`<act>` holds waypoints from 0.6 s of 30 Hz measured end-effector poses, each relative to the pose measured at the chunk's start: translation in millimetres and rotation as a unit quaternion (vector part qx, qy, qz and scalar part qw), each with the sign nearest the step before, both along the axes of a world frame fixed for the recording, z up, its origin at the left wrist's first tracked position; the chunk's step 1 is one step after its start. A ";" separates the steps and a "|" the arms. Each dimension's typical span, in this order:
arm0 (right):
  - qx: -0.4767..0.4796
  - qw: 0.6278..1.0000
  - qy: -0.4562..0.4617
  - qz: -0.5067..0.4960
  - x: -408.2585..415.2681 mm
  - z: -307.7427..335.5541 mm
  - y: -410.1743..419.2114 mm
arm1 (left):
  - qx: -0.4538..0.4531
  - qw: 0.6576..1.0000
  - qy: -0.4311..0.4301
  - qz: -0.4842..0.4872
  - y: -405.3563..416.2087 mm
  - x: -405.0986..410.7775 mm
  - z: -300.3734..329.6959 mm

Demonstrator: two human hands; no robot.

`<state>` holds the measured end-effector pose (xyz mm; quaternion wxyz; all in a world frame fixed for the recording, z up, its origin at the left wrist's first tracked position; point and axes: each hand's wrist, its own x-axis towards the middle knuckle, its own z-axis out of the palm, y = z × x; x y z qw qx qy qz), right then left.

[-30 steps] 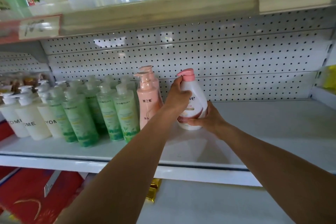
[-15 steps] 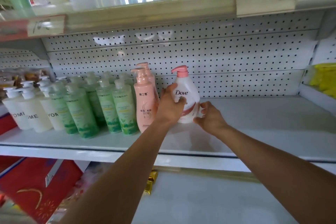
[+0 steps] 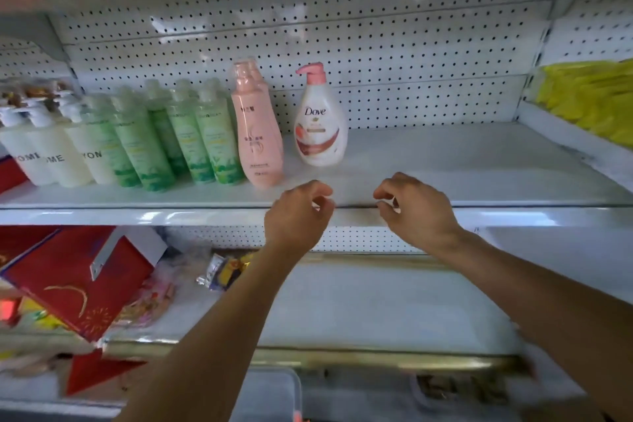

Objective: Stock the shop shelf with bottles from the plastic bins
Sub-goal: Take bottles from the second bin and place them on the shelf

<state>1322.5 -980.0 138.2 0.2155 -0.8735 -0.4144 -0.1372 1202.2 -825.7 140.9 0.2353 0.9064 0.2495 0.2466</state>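
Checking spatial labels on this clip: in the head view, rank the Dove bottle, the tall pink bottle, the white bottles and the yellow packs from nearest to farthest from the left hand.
From the left hand:
1. Tall pink bottle, just up-left.
2. Dove bottle, up and slightly right; close to the pink one.
3. White bottles, far left end of the row.
4. Yellow packs, neighbouring shelf, far right.

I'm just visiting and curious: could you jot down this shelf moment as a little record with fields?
place: white shop shelf with pegboard back
newest bottle: Dove bottle, upright, pink pump, nothing touching it
neighbour: pink bottle to its left
further left: green bottles, then white bottles
left hand: empty, fingers loosely curled
right hand: empty, at the shelf's front edge
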 end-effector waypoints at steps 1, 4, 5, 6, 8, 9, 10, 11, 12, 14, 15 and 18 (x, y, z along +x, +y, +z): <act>0.001 1.000 -0.009 0.001 -4.7 -3.7 -7.4 | 0.005 1.000 0.010 0.005 -6.0 -5.9 -7.7; -0.004 1.000 -0.019 0.011 -18.6 -16.6 -27.0 | 0.007 0.999 0.045 0.007 -22.3 -20.6 -33.3; -0.012 1.000 -0.014 0.019 -23.2 -23.8 -32.4 | 0.006 0.998 0.059 0.002 -27.5 -24.6 -43.7; -0.021 0.999 -0.009 0.029 -27.1 -33.6 -36.9 | 0.005 0.997 0.073 -0.003 -32.8 -28.3 -54.3; -0.047 0.998 0.003 0.052 -35.0 -60.5 -45.4 | -0.014 0.995 0.098 -0.015 -43.8 -34.9 -80.5; -0.059 0.996 0.015 0.065 -38.5 -76.4 -49.5 | -0.032 0.993 0.112 -0.019 -49.5 -38.2 -94.7; -0.069 0.994 0.034 0.076 -42.1 -93.2 -53.6 | -0.052 0.990 0.131 -0.023 -55.4 -41.7 -108.9; -0.081 0.991 0.060 0.085 -45.9 -109.5 -57.1 | -0.072 0.985 0.152 -0.027 -60.6 -45.2 -123.9; -0.098 0.988 0.085 0.089 -49.0 -125.2 -60.3 | -0.088 0.981 0.171 -0.032 -65.1 -48.1 -138.4; -0.144 0.977 0.129 0.088 -53.0 -154.7 -64.6 | -0.114 0.972 0.201 -0.040 -71.2 -52.2 -166.9; -0.165 0.972 0.148 0.084 -54.3 -167.8 -66.4 | -0.126 0.968 0.213 -0.041 -72.9 -53.3 -180.4; -0.204 0.957 0.191 0.071 -57.0 -208.8 -72.4 | -0.169 0.954 0.246 -0.041 -78.0 -55.1 -220.0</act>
